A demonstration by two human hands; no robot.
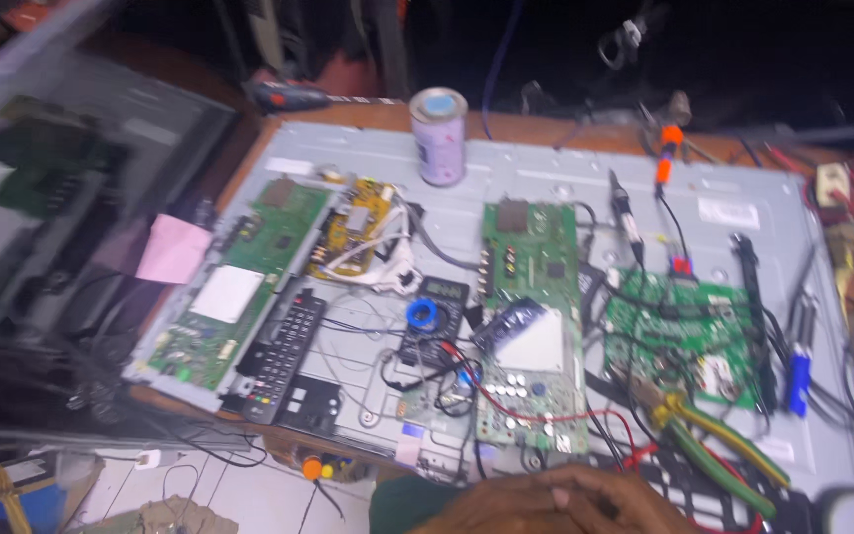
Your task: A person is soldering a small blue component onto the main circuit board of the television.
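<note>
One bare hand (555,502) shows at the bottom edge of the head view, knuckles up, fingers (585,485) curled loosely inward. Which hand it is cannot be told; no other hand appears.

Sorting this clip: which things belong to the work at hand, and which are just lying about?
In hand:
- hand, low at the near edge
- green-and-yellow pliers
- central green circuit board
- red wires

Lying about:
- spray can
- remote control
- pink note
- left green board
</note>
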